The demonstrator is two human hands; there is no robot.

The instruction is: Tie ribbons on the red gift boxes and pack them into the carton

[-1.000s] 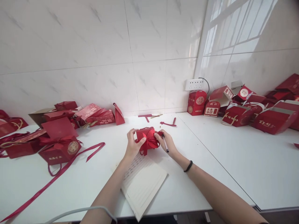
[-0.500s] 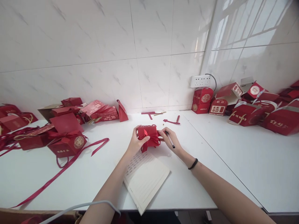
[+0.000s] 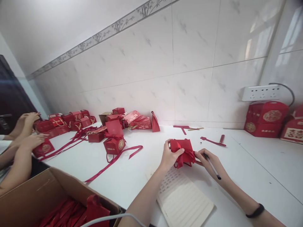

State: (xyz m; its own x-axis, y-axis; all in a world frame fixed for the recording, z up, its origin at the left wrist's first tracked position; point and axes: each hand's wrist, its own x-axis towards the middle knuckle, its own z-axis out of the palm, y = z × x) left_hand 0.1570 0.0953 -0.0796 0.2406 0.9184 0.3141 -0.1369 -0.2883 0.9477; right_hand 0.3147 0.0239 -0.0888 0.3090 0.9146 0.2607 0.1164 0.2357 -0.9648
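Note:
My left hand grips the left side of a small red box, its thumb lying over the front. A red ribbon bow is tied round this box. At the box's right side my right hand pinches a ribbon end or the box edge; which one is too small to tell. A black-and-clear pen also rests in my right hand, across its fingers. Below the box lies an open notebook with handwriting on its upper left part.
Finished-looking red boxes and a long ribbon lie to the left. A cardboard box holding red pieces fills the lower left. Another person's hands hold a red box at far left. More boxes stand right, under a socket strip.
The view has swung left, bringing in the other person's hands and the cardboard box. Both my hands keep much the same hold on the red box and the pen.

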